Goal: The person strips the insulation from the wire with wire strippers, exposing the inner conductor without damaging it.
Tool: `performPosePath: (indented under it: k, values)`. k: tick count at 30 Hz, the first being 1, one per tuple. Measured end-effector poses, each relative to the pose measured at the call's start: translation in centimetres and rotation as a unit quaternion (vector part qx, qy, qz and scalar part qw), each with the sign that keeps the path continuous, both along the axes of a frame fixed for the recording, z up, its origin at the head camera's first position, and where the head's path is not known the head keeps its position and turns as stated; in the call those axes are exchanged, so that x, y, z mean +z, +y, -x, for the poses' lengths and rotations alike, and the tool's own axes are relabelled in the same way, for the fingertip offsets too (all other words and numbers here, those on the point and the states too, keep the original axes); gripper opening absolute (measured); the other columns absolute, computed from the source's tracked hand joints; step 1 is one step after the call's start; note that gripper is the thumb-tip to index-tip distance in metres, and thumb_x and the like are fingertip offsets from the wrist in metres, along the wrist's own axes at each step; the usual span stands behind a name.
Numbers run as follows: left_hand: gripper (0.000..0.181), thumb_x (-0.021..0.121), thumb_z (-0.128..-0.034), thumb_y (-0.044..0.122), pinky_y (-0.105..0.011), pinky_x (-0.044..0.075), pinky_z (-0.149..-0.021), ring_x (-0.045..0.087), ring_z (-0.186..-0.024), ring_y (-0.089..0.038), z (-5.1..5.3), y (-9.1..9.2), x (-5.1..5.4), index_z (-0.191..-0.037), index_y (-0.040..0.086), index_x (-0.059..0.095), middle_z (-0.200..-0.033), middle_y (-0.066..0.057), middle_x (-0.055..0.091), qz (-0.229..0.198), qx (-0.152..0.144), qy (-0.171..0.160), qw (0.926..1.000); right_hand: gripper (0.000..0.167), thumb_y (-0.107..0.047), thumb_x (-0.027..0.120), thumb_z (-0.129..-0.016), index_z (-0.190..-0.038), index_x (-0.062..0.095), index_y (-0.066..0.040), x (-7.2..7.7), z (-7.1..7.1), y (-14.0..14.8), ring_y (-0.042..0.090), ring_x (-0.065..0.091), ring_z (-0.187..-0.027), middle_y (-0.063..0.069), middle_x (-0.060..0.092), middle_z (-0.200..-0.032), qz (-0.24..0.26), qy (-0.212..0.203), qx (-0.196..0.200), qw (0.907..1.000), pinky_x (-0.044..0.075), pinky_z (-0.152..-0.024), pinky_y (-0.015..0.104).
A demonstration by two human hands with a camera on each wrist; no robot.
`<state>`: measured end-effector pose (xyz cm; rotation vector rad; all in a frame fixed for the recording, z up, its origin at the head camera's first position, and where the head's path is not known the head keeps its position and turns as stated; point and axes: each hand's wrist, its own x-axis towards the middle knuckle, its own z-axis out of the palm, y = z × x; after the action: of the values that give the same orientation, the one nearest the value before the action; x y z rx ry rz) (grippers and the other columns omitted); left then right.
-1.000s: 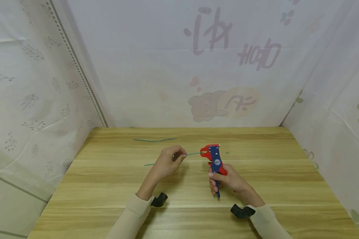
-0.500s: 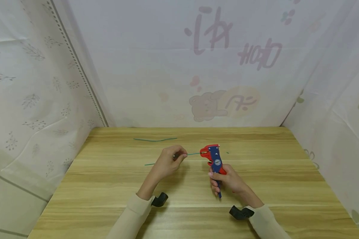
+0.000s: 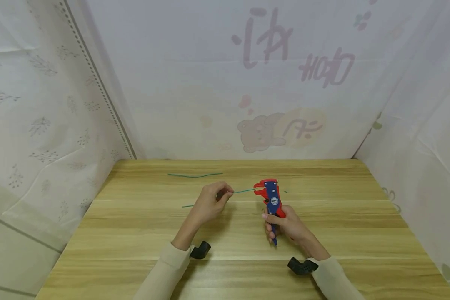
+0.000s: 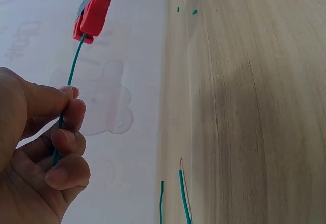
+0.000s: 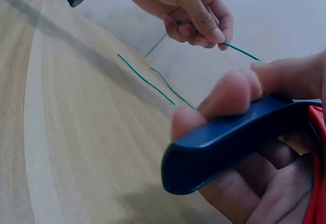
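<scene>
Clearly, over the wooden table [image 3: 240, 279] we see a right hand [image 3: 289, 225] and a left hand [image 3: 211, 202], both curled: the right grips a red-and-blue wire stripper [image 3: 273, 198], the left pinches a green wire [image 3: 243, 191] reaching its mouth; green scraps [image 4: 194, 12] lie below.

Cloth lettering [image 3: 326, 68], round tool label [image 3: 274, 201]: both illegible.

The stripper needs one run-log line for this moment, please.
left hand: pinches wire; right hand: grips stripper; wire: runs to stripper's mouth; table: two more wires
</scene>
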<state>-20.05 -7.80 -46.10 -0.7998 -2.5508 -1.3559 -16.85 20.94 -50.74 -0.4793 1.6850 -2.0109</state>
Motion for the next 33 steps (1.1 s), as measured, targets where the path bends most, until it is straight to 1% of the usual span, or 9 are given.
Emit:
performPosePath:
  k: [4,8,10,13,17,20,25,30,33]
  values:
    - [0.008,0.066,-0.1014,0.003,-0.023,0.046,-0.060,0.052,-0.068,-0.011,0.1,0.0,0.0,-0.098,0.006,0.072,-0.083,0.001,0.065,-0.002,-0.006,0.007,1.0000,0.023,-0.013,0.059,-0.107,-0.109,0.050,0.008,-0.1,0.1,0.0,0.018,0.067,-0.061,0.007,0.064,-0.077,0.005,0.008,0.030,0.9995,0.062,-0.061,0.042]
    - [0.008,0.066,-0.1017,0.003,-0.023,0.047,-0.060,0.052,-0.068,-0.011,0.1,-0.1,0.0,-0.099,0.007,0.072,-0.083,0.002,0.065,0.000,-0.005,0.007,1.0000,0.029,-0.012,0.059,-0.107,-0.113,0.046,0.014,-0.1,0.2,0.1,0.020,0.070,-0.068,0.010,0.068,-0.082,0.002,0.011,0.036,0.9993,0.063,-0.067,0.044]
    - [0.008,0.066,-0.1017,0.003,-0.023,0.046,-0.060,0.052,-0.067,-0.011,0.2,-0.3,0.0,-0.099,0.007,0.072,-0.082,0.001,0.065,0.001,0.000,0.006,1.0000,0.034,-0.012,0.060,-0.107,-0.116,0.043,0.016,0.0,0.2,0.1,0.022,0.071,-0.071,0.011,0.069,-0.085,-0.002,0.008,0.032,0.9995,0.063,-0.070,0.045]
    - [0.008,0.065,-0.1019,0.003,-0.024,0.045,-0.060,0.052,-0.067,-0.012,0.3,-0.6,0.1,-0.100,0.007,0.072,-0.083,-0.005,0.067,0.004,0.007,0.008,0.9999,0.041,-0.013,0.060,-0.106,-0.121,0.039,0.019,0.2,0.3,0.4,0.024,0.072,-0.074,0.013,0.070,-0.088,-0.010,0.005,0.021,0.9997,0.063,-0.073,0.045]
    - [0.008,0.066,-0.1015,0.003,-0.024,0.044,-0.060,0.052,-0.067,-0.013,0.4,-1.0,0.2,-0.100,0.006,0.073,-0.084,-0.007,0.069,0.005,0.019,0.009,0.9998,0.043,-0.013,0.060,-0.107,-0.123,0.038,0.020,0.3,0.4,0.8,0.024,0.073,-0.076,0.013,0.070,-0.089,-0.009,0.006,0.012,0.9999,0.063,-0.075,0.045]
    - [0.008,0.067,-0.1010,0.004,-0.024,0.045,-0.060,0.053,-0.068,-0.012,0.6,-1.3,0.1,-0.100,0.008,0.073,-0.083,-0.001,0.068,0.006,0.030,0.010,0.9995,0.045,-0.014,0.061,-0.106,-0.123,0.037,0.020,0.5,0.5,1.1,0.024,0.073,-0.076,0.012,0.070,-0.090,-0.011,0.007,0.001,0.9999,0.063,-0.076,0.045]
    - [0.008,0.067,-0.1010,0.004,-0.026,0.046,-0.063,0.055,-0.071,-0.013,1.0,-1.9,-0.2,-0.100,0.008,0.073,-0.083,-0.007,0.070,0.004,0.038,0.007,0.9993,0.046,-0.015,0.062,-0.106,-0.124,0.037,0.019,0.6,0.7,1.5,0.024,0.074,-0.076,0.012,0.071,-0.089,-0.017,0.007,-0.019,0.9997,0.063,-0.076,0.047]
    - [0.009,0.065,-0.1017,0.005,-0.026,0.045,-0.062,0.055,-0.071,-0.014,1.3,-2.7,-0.4,-0.099,0.009,0.073,-0.081,-0.007,0.068,0.003,0.044,-0.005,0.9990,0.045,-0.014,0.061,-0.106,-0.122,0.036,0.019,0.6,0.9,1.9,0.025,0.074,-0.075,0.011,0.071,-0.088,-0.009,0.015,-0.021,0.9996,0.063,-0.075,0.048]
    - [0.008,0.065,-0.1019,0.005,-0.026,0.045,-0.062,0.056,-0.072,-0.015,1.5,-3.1,-0.5,-0.100,0.008,0.073,-0.083,-0.010,0.069,0.002,0.046,-0.012,0.9989,0.044,-0.014,0.061,-0.106,-0.122,0.037,0.019,0.6,1.0,2.1,0.024,0.074,-0.076,0.011,0.071,-0.089,-0.009,0.017,-0.024,0.9995,0.063,-0.076,0.049]
